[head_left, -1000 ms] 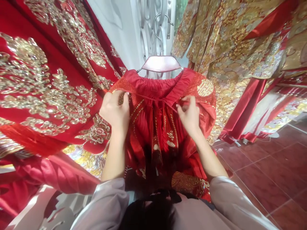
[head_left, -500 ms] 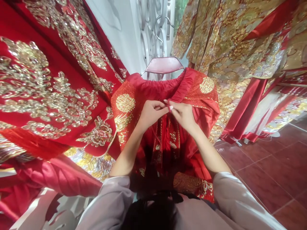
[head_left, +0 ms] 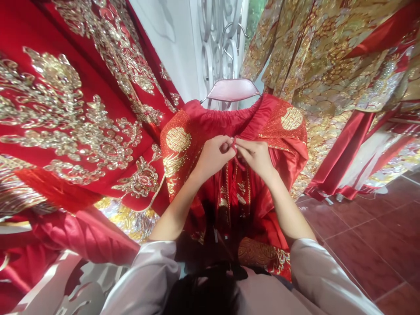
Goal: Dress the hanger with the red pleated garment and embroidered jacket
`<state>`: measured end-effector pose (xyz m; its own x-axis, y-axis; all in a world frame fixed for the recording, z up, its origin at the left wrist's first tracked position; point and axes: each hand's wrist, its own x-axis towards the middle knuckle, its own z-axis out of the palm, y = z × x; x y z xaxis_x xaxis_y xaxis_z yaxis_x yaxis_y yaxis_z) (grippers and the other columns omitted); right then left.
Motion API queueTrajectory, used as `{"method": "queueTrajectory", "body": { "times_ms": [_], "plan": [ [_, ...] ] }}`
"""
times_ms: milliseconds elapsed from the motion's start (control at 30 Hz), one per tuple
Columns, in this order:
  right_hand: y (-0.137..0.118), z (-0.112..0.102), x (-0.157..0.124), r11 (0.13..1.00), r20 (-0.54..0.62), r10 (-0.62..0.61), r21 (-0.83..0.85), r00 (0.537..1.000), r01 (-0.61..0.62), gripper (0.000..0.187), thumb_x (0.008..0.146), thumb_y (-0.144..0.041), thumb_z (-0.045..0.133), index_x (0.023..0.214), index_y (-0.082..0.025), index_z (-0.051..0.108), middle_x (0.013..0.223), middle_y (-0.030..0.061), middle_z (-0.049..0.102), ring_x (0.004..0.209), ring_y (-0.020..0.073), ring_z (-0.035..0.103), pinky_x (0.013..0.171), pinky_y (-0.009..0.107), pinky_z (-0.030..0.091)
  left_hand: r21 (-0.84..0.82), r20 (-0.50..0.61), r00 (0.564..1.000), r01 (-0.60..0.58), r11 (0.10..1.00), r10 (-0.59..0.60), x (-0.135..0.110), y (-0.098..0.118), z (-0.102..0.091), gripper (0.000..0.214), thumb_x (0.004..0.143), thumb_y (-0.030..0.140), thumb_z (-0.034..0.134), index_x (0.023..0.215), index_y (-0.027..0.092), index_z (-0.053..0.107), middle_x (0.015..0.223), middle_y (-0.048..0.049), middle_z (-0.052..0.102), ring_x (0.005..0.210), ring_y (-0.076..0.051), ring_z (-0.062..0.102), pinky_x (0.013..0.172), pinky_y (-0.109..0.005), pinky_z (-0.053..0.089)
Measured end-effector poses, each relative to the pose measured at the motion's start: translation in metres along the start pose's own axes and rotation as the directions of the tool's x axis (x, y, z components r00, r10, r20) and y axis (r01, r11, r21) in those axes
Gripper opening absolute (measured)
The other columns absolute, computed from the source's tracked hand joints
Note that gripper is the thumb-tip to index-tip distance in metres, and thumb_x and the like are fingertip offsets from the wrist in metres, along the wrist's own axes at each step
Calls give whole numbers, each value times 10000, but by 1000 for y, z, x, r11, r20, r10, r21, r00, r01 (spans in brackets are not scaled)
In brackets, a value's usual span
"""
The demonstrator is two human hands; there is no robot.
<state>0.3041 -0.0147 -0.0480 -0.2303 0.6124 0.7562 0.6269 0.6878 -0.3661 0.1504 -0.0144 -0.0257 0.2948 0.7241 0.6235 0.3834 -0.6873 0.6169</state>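
A red garment [head_left: 193, 144] with gold embroidery hangs in front of me on a pink hanger [head_left: 232, 89]. My left hand [head_left: 213, 155] and my right hand [head_left: 256, 155] meet at the middle of its waist. Both are closed in a pinch on a thin red drawstring [head_left: 233, 144] between their fingertips. The garment's gold-patterned flaps spread to either side of my hands. My pale sleeves show at the bottom of the view.
A large red robe with heavy gold embroidery [head_left: 65, 122] hangs close on the left. Gold and red robes [head_left: 328, 65] hang on the right. A white ornate metal door [head_left: 213, 48] stands behind the hanger. Red floor tiles [head_left: 367, 236] lie at lower right.
My hands were apart at the garment's sides a second ago. They have come together at the centre, pinching the drawstring, and the side flaps have fallen open.
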Motion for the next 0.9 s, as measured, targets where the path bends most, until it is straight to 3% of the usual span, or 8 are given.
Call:
{"method": "queueTrajectory", "body": {
  "times_ms": [167,267,367,467,600,700,800,900],
  "plan": [
    [-6,-12,5,972,-105,113,-196,988,-132,166,779,-253,518,736,-173,657,628,22,620,552,128,526,578,235,388,228,-101,987,-97,969,123,-2,-2,-7,99,756,111,566,687,168,524,987,-57,525,857,-163,517,741,-285,426],
    [6,-21,7,909,-275,172,-327,946,-260,85,703,-215,517,659,-175,579,584,22,571,549,138,490,582,255,373,433,-204,969,-41,901,142,-4,-8,-18,154,736,69,567,670,174,476,933,-75,519,884,-203,498,731,-312,413],
    [19,-24,8,918,-337,231,-235,913,-319,46,667,-198,507,623,-186,510,552,8,516,537,136,466,595,274,385,452,-244,962,2,892,122,-3,-12,-22,162,737,57,550,689,177,453,897,-66,512,790,-172,498,673,-297,404],
    [20,-22,10,934,-286,355,161,890,-320,42,690,-217,480,656,-191,475,582,0,525,480,108,453,519,254,382,265,-299,952,19,964,64,1,-11,-16,160,764,77,535,699,183,434,794,-25,516,653,-118,489,630,-268,413],
    [10,-20,14,653,-36,477,683,878,-327,117,722,-287,501,714,-194,430,709,18,632,410,67,461,386,192,333,-213,-231,963,90,973,-140,7,-7,-6,104,799,118,502,777,197,437,668,22,526,505,-87,499,482,-223,406],
    [5,-21,16,497,35,528,798,849,-342,181,720,-310,562,747,-191,428,728,16,655,432,59,502,370,159,359,-339,-204,960,116,934,-193,8,-6,-4,86,790,136,526,812,194,467,695,19,555,476,-71,496,425,-195,401],
    [4,-25,16,442,70,566,815,821,-374,226,732,-327,605,774,-193,428,705,-9,641,447,48,514,374,138,393,-373,-219,955,105,922,-198,8,-7,-5,87,770,164,564,818,192,498,729,6,577,507,-72,499,421,-185,406],
    [3,-26,15,412,161,535,808,829,-422,299,746,-419,633,780,-193,439,660,-30,597,459,42,503,394,139,435,-475,-173,955,135,870,-243,9,-10,-4,94,744,158,554,807,195,494,685,14,568,480,-70,460,411,-185,393]
  ]
}}
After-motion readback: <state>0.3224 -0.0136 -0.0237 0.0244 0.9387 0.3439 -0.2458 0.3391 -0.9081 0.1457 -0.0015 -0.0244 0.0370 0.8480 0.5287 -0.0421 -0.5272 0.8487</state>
